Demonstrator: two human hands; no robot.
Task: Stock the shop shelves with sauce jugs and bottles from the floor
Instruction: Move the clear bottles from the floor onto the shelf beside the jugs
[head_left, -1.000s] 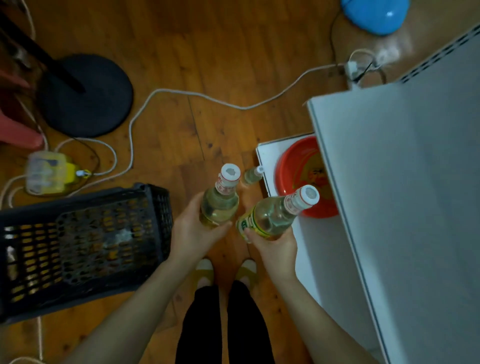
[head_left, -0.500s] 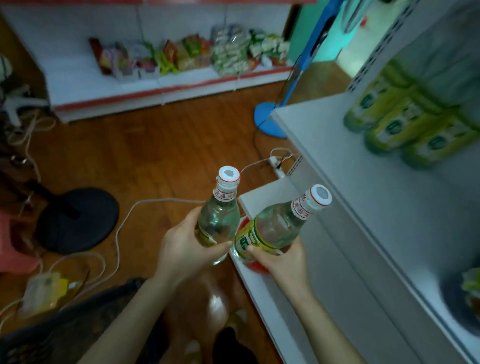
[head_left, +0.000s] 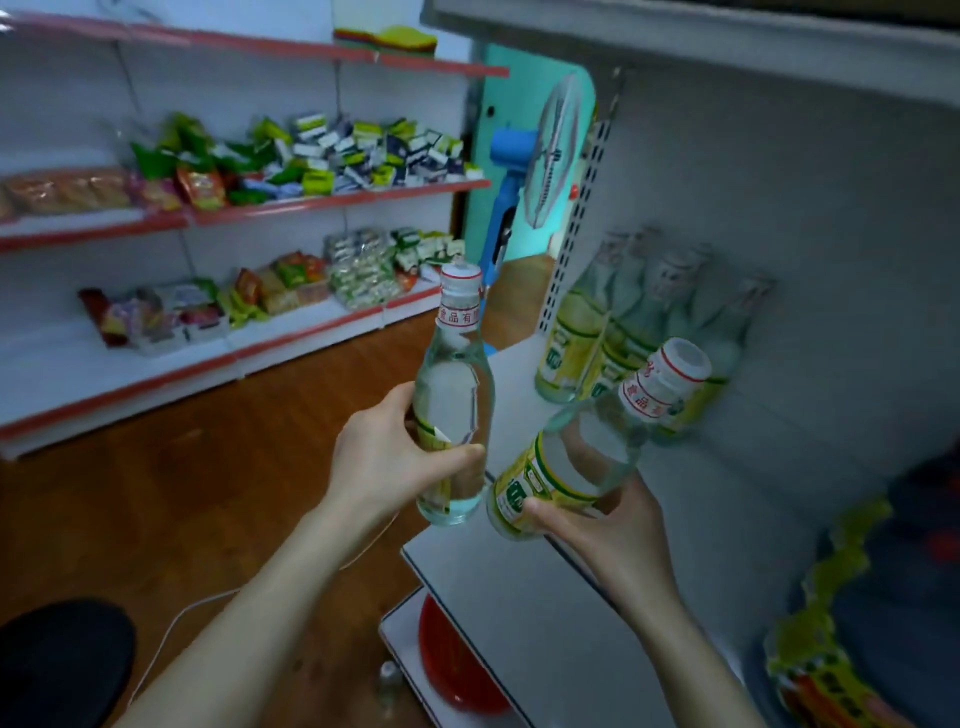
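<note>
Glass, full, so probably heavy and slick. Left hand wraps the upright bottle low on its body, right hand the tilted bottle, fingers curled round.

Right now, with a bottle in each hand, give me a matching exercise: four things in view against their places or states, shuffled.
Things:
1. left bottle
2. right bottle
3. row of bottles
4. red basin

Places or states:
A. standing on the grey shelf, by its back panel
B. tilted, gripped by the right hand
C. on the lowest board, partly under the grey shelf
D. upright, gripped by the left hand

Pairs: 1-D, 2-B, 3-A, 4-C.
</note>
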